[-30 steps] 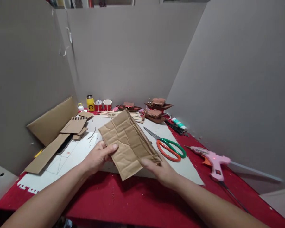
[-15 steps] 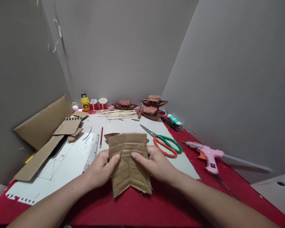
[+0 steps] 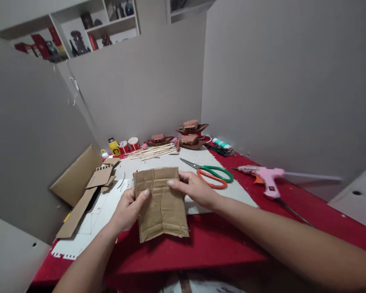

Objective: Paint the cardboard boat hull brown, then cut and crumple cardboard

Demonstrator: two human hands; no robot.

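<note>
A creased brown piece of cardboard (image 3: 161,207) is held up over the front of the table, with a shallow V-shaped notch along its lower edge. My left hand (image 3: 128,209) grips its left side, thumb flat on the face and fingers behind. On the upper right edge, my right hand (image 3: 198,189) pinches it in the same way. The fingers behind the sheet are mostly hidden. Just beyond my right hand lie scissors (image 3: 212,176) with one green and one orange handle, blades pointing away to the left.
A pink glue gun (image 3: 270,179) with a glue stick in it lies at the right on the red cloth (image 3: 219,244). Cardboard pieces (image 3: 79,213) lie at the left. Thin wooden sticks (image 3: 152,151), model boats (image 3: 190,140), paper cups (image 3: 133,143) and a yellow bottle (image 3: 113,146) stand farther back.
The view has tilted and shifted, bringing wall shelves into sight. Both hands still hold the cardboard; its face looks flatter, and my right thumb sits nearer its upper right edge.
</note>
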